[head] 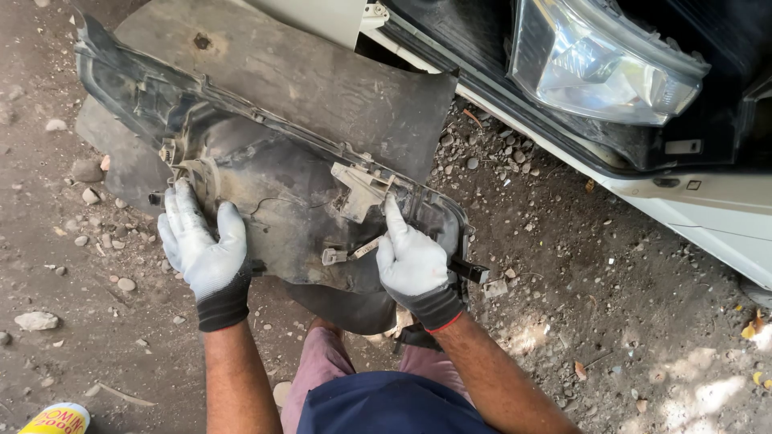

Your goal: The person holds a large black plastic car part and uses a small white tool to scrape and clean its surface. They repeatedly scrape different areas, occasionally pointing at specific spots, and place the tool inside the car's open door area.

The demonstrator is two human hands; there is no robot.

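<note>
A large dusty black plastic car panel (pixel 265 161) lies inner side up on the dirt, with a grey flat mat (pixel 305 72) under it. My left hand (pixel 201 241), in a white glove with a black cuff, grips the panel's near left edge. My right hand (pixel 412 259), gloved the same way, rests on the panel's right end, its forefinger pointing up beside a pale grey bracket (pixel 359 189). A small grey clip (pixel 334 256) sits on the panel between my hands.
A white vehicle's front with a clear headlamp (pixel 599 64) stands at the upper right. Stones and gravel (pixel 88 173) are scattered over the dirt. A yellow can (pixel 56 419) shows at the bottom left. My knees are below the panel.
</note>
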